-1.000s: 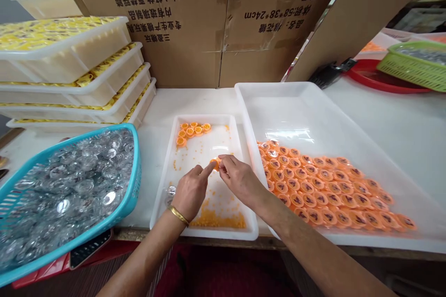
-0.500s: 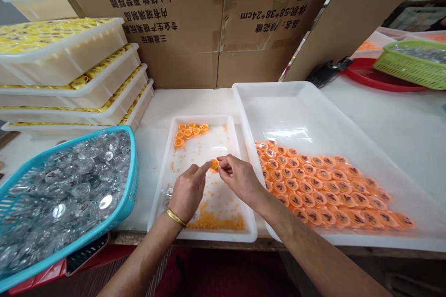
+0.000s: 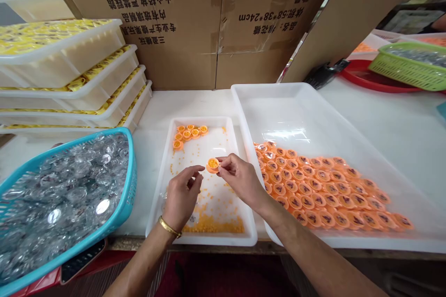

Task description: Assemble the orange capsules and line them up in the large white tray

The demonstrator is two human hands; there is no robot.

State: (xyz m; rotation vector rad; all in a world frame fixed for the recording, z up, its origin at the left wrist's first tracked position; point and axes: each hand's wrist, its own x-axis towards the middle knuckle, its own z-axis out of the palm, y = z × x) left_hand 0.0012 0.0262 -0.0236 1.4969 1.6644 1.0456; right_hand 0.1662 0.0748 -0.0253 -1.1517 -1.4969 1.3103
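Note:
My right hand (image 3: 240, 178) pinches a small orange cup (image 3: 213, 164) filled with yellow-orange bits, holding it above the small white tray (image 3: 167, 158). Just left of the cup is my left hand (image 3: 183, 192), index finger pointing toward it and thumb apart, with no cup in the fingers. Loose orange bits (image 3: 216, 223) lie heaped along the tray's near end, and others are scattered across it. Several filled orange cups (image 3: 186, 134) stand in the tray's far left corner. A small clear piece (image 3: 192, 218) shows below my left hand, partly hidden.
At left, a blue basket (image 3: 130, 176) holds many clear plastic lids, with stacked white trays (image 3: 114, 69) of yellow items behind. On the right, a large white tray (image 3: 278, 111) contains rows of orange cups with printed tops (image 3: 317, 190). Cardboard (image 3: 188, 65) stands behind.
My left fingers have drawn back from the orange cup and opened. The right hand keeps hold of the cup, now tilted more toward me. The view has shifted slightly.

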